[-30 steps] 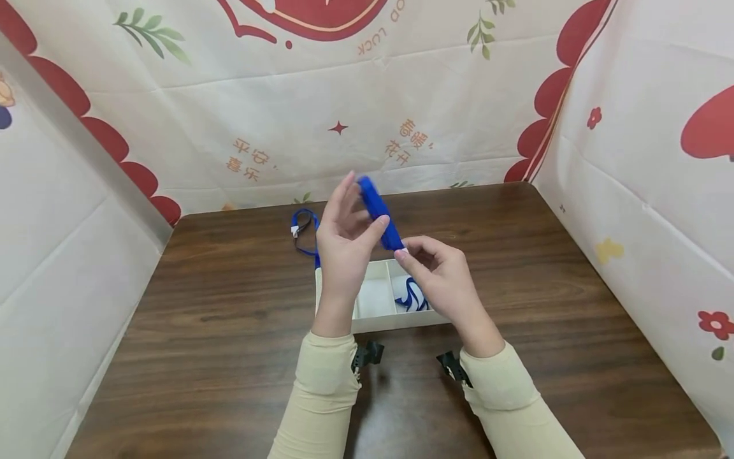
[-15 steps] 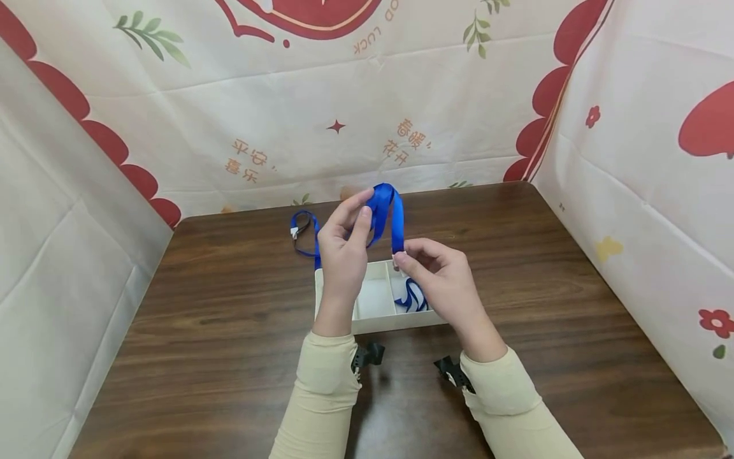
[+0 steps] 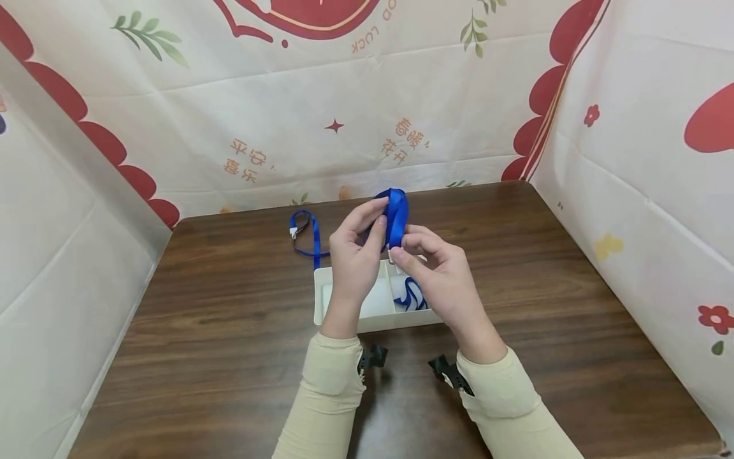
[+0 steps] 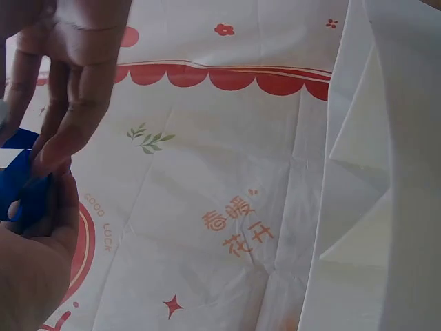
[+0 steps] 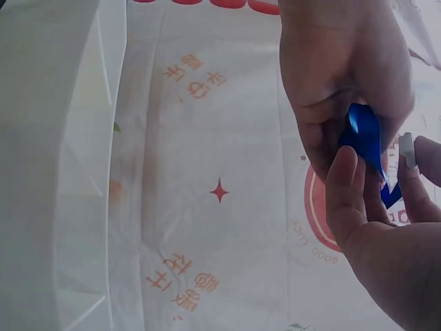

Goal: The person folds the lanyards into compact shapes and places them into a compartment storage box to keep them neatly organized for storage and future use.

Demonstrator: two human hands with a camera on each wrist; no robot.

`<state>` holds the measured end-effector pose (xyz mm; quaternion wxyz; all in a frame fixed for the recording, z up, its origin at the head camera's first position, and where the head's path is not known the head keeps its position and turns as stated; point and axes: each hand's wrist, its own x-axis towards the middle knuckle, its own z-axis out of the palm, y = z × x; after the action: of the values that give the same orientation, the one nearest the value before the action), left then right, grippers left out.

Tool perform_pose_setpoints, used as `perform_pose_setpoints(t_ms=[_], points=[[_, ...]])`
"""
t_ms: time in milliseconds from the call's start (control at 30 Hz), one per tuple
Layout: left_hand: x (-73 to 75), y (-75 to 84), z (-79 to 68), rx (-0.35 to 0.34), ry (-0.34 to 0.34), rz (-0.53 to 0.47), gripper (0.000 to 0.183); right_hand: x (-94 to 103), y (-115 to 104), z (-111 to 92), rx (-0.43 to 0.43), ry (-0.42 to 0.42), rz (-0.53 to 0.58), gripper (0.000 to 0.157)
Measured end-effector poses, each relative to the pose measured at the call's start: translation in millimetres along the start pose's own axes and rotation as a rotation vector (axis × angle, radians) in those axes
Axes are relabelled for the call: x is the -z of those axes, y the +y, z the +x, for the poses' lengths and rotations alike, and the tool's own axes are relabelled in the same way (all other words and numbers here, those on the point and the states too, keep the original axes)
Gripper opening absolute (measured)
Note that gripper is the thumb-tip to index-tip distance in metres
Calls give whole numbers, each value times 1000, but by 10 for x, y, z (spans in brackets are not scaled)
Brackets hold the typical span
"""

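A blue ribbon lanyard (image 3: 397,217) is gathered in loops above the tray. My left hand (image 3: 357,255) grips the folded loops between thumb and fingers. Close beside it, my right hand (image 3: 438,271) pinches the lanyard's end at a white clip (image 5: 407,148), which shows between finger and thumb in the right wrist view. Beneath both hands lies a white divided tray (image 3: 318,306). Another blue lanyard (image 3: 410,294) lies in its right compartment, partly covered by my right hand. In the left wrist view, blue ribbon (image 4: 24,193) is visible between the two hands.
A further blue lanyard (image 3: 317,239) with a white buckle (image 3: 294,233) and a dark cord loop lies on the brown wooden table (image 3: 229,306) behind the tray's left end. Printed white cloth (image 3: 321,83) stands at the back and both sides.
The lanyard swung from a narrow upright bundle into loose loops, then was gathered closer. My left hand has moved right towards my right hand, which keeps its pinch on the end.
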<state>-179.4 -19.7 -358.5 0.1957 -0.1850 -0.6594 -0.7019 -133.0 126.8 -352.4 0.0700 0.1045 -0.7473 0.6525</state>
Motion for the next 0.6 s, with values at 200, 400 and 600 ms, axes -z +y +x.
perform_pose_setpoints(t_ms=[200, 400, 600], points=[[-3, -5, -8, -19, -9, -1, 26, -62, -13, 9, 3, 12, -12, 21], [7, 6, -8, 49, -10, -116, 29, -107, -27, 21, -20, 135, 5, 24], [15, 17, -14, 136, -1, -336, 33, -127, -76, 54, -22, 218, 120, 39]])
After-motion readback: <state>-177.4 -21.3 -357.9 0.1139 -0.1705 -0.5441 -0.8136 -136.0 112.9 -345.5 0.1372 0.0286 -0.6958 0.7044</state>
